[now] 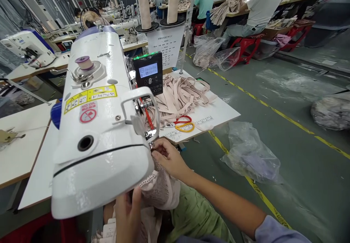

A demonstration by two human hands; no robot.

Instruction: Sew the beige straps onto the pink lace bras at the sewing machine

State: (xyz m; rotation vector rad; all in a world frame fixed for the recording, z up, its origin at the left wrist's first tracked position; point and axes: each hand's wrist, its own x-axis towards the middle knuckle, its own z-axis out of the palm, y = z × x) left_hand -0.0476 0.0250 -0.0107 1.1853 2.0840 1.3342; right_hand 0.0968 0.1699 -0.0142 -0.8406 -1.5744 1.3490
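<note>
A pale pink lace garment (pixel 160 188) hangs beneath the head of a white sewing machine (pixel 101 126) and drapes over my lap. My right hand (pixel 171 161) is closed, thumb and fingers pinching the garment's upper edge close to the presser foot (pixel 151 141). Lower down, my left hand (pixel 128 212) grips the garment's near edge, its fingers partly hidden under the machine head. The needle is too hidden to make out.
On the white table (pixel 221 113) lie beige fabric straps (pixel 180 95) and scissors (pixel 184 123) with red and yellow handles. A control panel (pixel 147 73) and thread cones (pixel 172 6) stand behind. A plastic bag (pixel 250 155) lies on the floor. A person (pixel 205 2) sits farther off.
</note>
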